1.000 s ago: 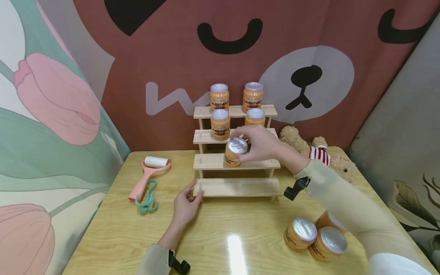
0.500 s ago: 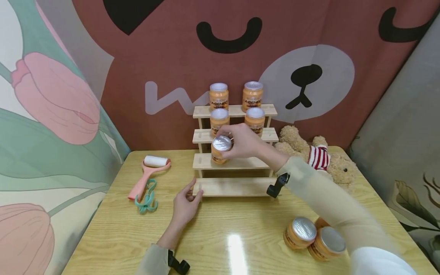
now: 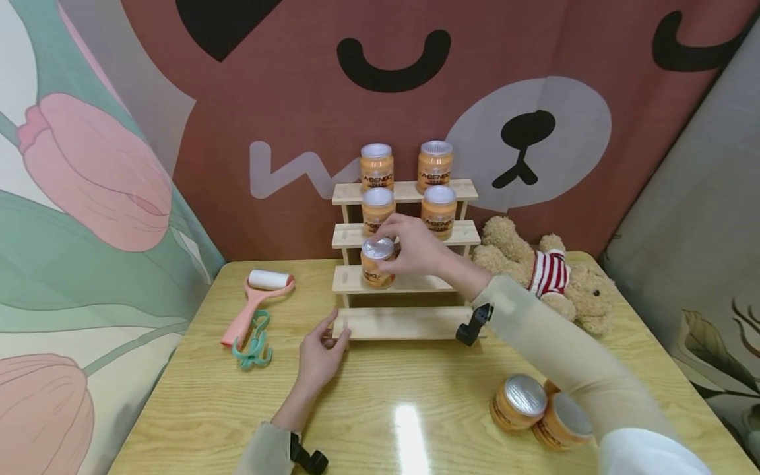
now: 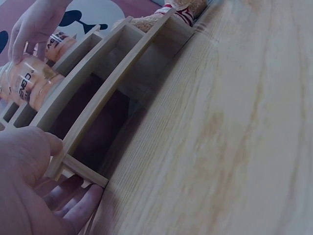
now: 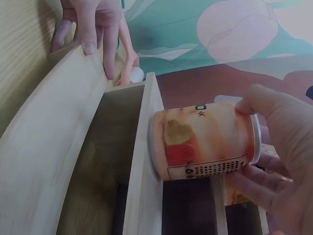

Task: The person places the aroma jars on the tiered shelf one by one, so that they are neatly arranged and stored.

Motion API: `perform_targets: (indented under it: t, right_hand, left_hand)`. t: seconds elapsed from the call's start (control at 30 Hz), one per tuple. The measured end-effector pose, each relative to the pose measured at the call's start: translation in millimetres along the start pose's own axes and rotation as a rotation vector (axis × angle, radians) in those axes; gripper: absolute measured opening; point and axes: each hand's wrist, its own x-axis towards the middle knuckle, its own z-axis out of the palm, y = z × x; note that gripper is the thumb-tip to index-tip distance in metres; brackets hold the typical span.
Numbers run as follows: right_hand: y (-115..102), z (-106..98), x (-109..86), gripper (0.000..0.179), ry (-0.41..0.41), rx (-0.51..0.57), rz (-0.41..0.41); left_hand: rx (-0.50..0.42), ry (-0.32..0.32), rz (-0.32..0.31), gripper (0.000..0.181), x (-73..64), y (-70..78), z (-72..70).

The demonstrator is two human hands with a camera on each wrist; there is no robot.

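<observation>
A four-tier wooden display stand stands at the middle of the table. My right hand holds an orange fruit can with a silver lid, thumb and fingers round its upper part. The can is upright at the left end of the second tier from the bottom, its base right at the board in the right wrist view. My left hand grips the lowest tier's left end, thumb on the front edge and fingers round the side, seen in the left wrist view. Matching cans stand in pairs on the top tier and the tier below.
Several more cans are grouped at the front right, partly behind the right sleeve. A teddy bear lies right of the stand. To the left are a pink lint roller and a green hook. Patterned cloth hangs behind.
My right hand has carried the can leftward along the second tier from the bottom to its left end, then slightly lowered it. The left hand has kept its grip on the stand.
</observation>
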Motion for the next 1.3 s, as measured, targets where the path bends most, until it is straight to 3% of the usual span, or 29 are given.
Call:
perform_targets:
  t: [0.13,0.33,0.53,0.63,0.8,1.03,1.2,1.3]
  right_hand:
    - [-2,-2,-1.8,0.035,-0.001,-0.009,0.024]
    - [-1,-7,-2.4,0.026,-0.035,-0.032,-0.012]
    - [-6,-8,-1.1,0.019,0.024,-0.054,0.026]
    - [-7,-8,0.3,0.019,0.035,-0.085,0.043]
    - [-7,-11,-0.6,0.012,-0.013,-0.071,-0.008]
    - [-10,-13,-3.8,0.008,-0.038,-0.052,0.028]
    - [-12,-12,-3.5,0.014,-0.007,-0.067,0.06]
    - [-13,-11,-3.2,0.015,-0.009,-0.074,0.086]
  left_hand:
    - [-0.001,-0.003,0.004,0.054,-0.7,-0.1,0.2]
    - [-0.019,-0.008,-0.006,0.055,-0.9,0.4,-0.3]
    - [0.024,-0.029,0.01,0.055,3.4,4.1,-2.6]
    - [0.082,-0.05,0.047,0.06,6.1,8.1,-4.7]
    - [0.198,-0.063,0.14,0.077,5.9,11.4,-6.9]
    - [0.316,-0.009,0.254,0.08,6.4,14.0,-4.8]
    - [0.317,-0.012,0.252,0.083,6.3,13.5,-2.4]
    - [0.3,-0.031,0.213,0.085,7.1,13.5,-1.8]
